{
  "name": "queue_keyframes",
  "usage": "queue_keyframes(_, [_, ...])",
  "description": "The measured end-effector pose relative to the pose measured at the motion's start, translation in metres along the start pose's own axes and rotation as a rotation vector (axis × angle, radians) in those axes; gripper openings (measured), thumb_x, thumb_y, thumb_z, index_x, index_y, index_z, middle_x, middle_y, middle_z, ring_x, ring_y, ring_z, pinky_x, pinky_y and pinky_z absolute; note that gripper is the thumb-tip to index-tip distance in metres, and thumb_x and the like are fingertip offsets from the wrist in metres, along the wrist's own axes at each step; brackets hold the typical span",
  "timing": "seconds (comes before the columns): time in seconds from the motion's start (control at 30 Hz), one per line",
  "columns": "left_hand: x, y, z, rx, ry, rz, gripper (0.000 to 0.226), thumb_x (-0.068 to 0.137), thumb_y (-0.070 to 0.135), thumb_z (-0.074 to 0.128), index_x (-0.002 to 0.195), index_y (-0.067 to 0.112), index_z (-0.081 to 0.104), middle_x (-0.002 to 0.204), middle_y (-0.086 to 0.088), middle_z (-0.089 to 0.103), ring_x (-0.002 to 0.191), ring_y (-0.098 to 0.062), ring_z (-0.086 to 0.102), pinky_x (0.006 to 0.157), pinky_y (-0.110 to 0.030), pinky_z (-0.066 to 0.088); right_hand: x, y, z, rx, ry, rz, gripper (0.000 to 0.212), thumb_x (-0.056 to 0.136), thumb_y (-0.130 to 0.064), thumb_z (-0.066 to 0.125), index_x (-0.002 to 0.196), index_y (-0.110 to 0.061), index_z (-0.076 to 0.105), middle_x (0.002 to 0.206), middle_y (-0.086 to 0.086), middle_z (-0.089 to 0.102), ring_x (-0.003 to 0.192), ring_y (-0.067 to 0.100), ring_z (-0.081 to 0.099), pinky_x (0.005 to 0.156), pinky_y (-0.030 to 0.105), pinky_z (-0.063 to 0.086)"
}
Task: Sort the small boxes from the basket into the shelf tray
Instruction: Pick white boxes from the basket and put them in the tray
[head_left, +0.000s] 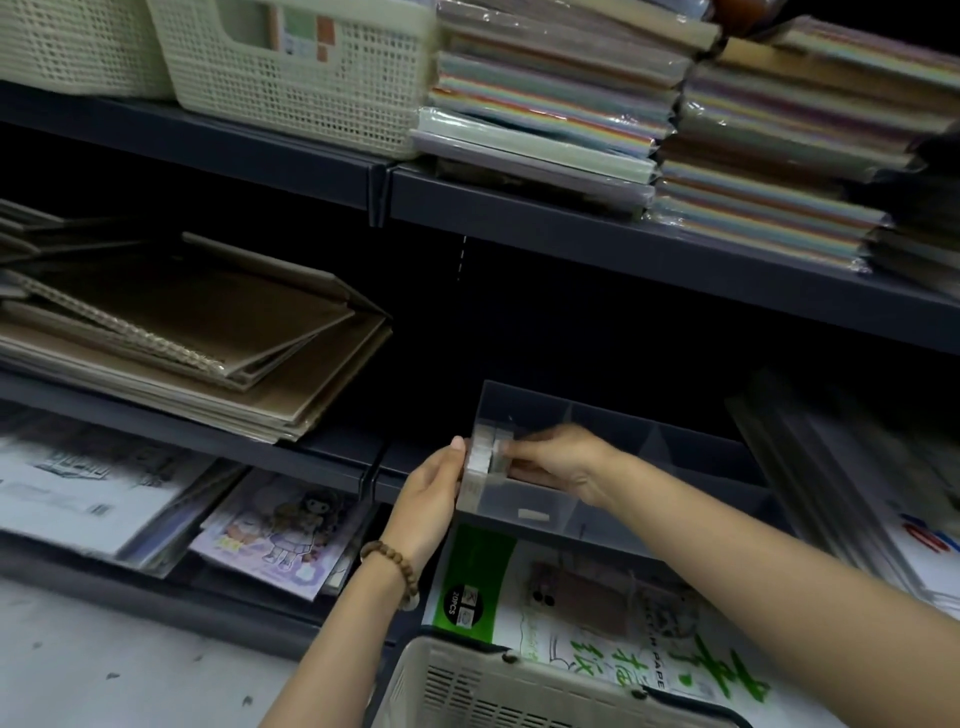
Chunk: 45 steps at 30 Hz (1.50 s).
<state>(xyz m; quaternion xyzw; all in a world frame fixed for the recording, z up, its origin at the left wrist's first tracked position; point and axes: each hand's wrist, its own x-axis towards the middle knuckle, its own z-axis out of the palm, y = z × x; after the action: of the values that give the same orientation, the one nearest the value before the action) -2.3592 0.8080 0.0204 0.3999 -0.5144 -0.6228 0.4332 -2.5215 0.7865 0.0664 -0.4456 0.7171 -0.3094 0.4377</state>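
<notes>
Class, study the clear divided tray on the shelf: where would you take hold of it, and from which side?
Grip the clear tray by its left end wall, coming from the front-left: that wall stands upright and exposed, and the left hand touches it there.

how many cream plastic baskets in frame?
3. Far-left basket and handled basket side by side on the top shelf; near basket at the bottom edge. Others may be hidden.
</notes>
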Motion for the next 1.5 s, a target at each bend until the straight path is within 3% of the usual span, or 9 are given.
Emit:
queue_keyframes(0.1, [-0.003,0.001,0.000,0.005,-0.021,-0.004,0.065,0.077,0.063,0.041,0.128,0.025,0.053,0.127,0.007,0.057,0.122,-0.008,0.049,0.111,-0.037,0.033,0.000,-0.007,0.003,0.029,-0.068,0.112,0.046,0.083,-0.024,0.070,0.120,0.001,0.057,0.117,0.014,0.064,0.080,0.011,0.065,0.062,0.015,0.054])
queue_keyframes(0.23, [-0.005,-0.001,0.002,0.019,-0.036,0.005,0.044,0.090,0.048,0.041,0.126,0.025,0.054,0.121,0.008,0.062,0.117,-0.006,0.053,0.106,-0.030,0.038,-0.001,-0.015,0.002,-0.012,-0.142,0.205,0.041,0.089,-0.024,0.062,0.121,0.001,0.056,0.115,0.014,0.063,0.075,0.013,0.065,0.058,0.016,0.056])
queue_keyframes(0.5, [-0.008,0.000,0.002,0.024,-0.027,0.020,0.029,0.094,0.039,0.042,0.117,0.030,0.057,0.115,0.010,0.063,0.111,-0.002,0.055,0.095,-0.021,0.041,-0.005,-0.015,-0.003,-0.051,-0.196,0.237,0.040,0.093,-0.027,0.055,0.121,0.001,0.054,0.121,0.017,0.061,0.111,0.026,0.062,0.100,0.031,0.048])
queue_keyframes(0.73, [-0.010,0.004,0.003,0.117,-0.040,0.032,0.044,0.094,0.030,0.047,0.136,0.017,0.044,0.136,0.001,0.050,0.126,-0.009,0.045,0.111,-0.033,0.033,-0.006,-0.015,-0.003,0.237,-0.168,0.280,0.026,0.092,-0.010,0.057,0.115,0.003,0.055,0.091,0.012,0.061,0.066,0.014,0.066,0.058,0.019,0.057])
queue_keyframes(0.87, [-0.011,0.006,0.002,0.136,-0.054,0.042,0.047,0.093,0.033,0.048,0.137,0.018,0.043,0.136,0.003,0.050,0.126,-0.008,0.045,0.111,-0.032,0.034,-0.010,-0.011,-0.006,0.221,-0.209,0.230,0.031,0.091,-0.008,0.057,0.119,0.007,0.055,0.109,0.018,0.064,0.086,0.018,0.066,0.084,0.025,0.052])
queue_keyframes(1.07, [-0.019,0.005,0.002,0.184,-0.051,0.051,0.040,0.093,0.029,0.049,0.133,0.020,0.046,0.130,0.005,0.053,0.118,-0.005,0.048,0.102,-0.023,0.037,-0.039,-0.011,-0.027,0.080,-0.211,-0.005,0.037,0.096,-0.008,0.050,0.131,0.001,0.047,0.124,0.018,0.059,0.107,0.022,0.063,0.075,0.019,0.056])
queue_keyframes(1.23, [-0.047,-0.006,-0.010,0.419,-0.065,0.080,0.043,0.091,0.032,0.053,0.132,0.019,0.049,0.125,0.008,0.055,0.113,-0.004,0.052,0.094,-0.020,0.041,-0.094,0.018,-0.060,-0.040,-0.112,-0.256,0.037,0.093,-0.018,0.056,0.130,-0.018,0.051,0.122,0.000,0.061,0.105,0.008,0.063,0.085,0.018,0.054])
queue_keyframes(1.37, [-0.082,-0.035,-0.018,0.596,-0.214,-0.013,0.046,0.088,0.041,0.054,0.131,0.027,0.046,0.123,0.017,0.051,0.110,0.001,0.052,0.088,-0.014,0.040,-0.132,0.083,-0.067,0.093,-0.181,-0.145,0.029,0.088,-0.021,0.063,0.116,-0.026,0.059,0.114,-0.006,0.067,0.101,0.008,0.067,0.087,0.023,0.055])
queue_keyframes(1.5, [-0.110,-0.094,-0.010,0.676,-0.358,-0.226,0.044,0.089,0.034,0.056,0.129,0.019,0.048,0.124,0.003,0.056,0.110,-0.008,0.055,0.089,-0.015,0.043,-0.140,0.190,-0.043,-0.034,-0.199,0.133,0.031,0.091,-0.017,0.061,0.122,-0.015,0.058,0.117,0.006,0.066,0.101,0.015,0.066,0.086,0.024,0.053])
